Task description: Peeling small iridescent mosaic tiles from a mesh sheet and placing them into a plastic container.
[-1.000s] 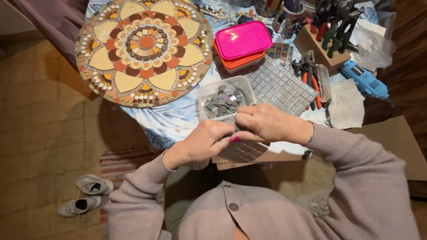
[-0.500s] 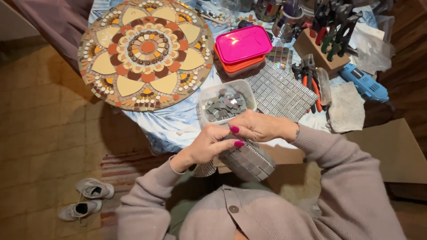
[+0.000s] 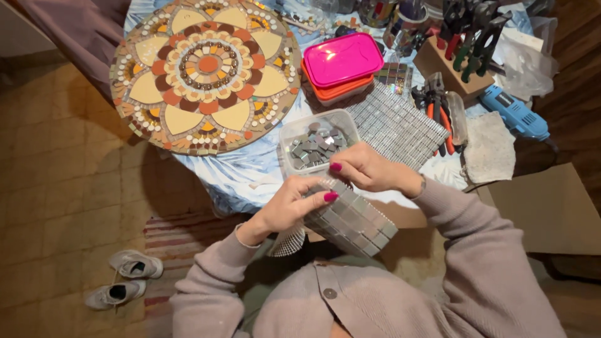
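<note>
Blue-white cloth covers the table [image 3: 250,175]. Big round flower mosaic [image 3: 203,72] lies left of the clear tub [image 3: 316,145] w/ grey tiles. Tile sheet [image 3: 350,219] sits just below the tub, at the table edge. Left hand [image 3: 291,206] & right hand [image 3: 369,169] both pinch the sheet's top edge.

A round floral mosaic panel [image 3: 206,72] covers much of the blue-draped table [image 3: 241,178], with stacked pink and orange lidded boxes [image 3: 341,66] just beside it. Orange-handled pliers [image 3: 438,109] and a blue power tool [image 3: 514,112] lie farther right. A pair of pale shoes [image 3: 125,278] sits on the tiled floor.
</note>
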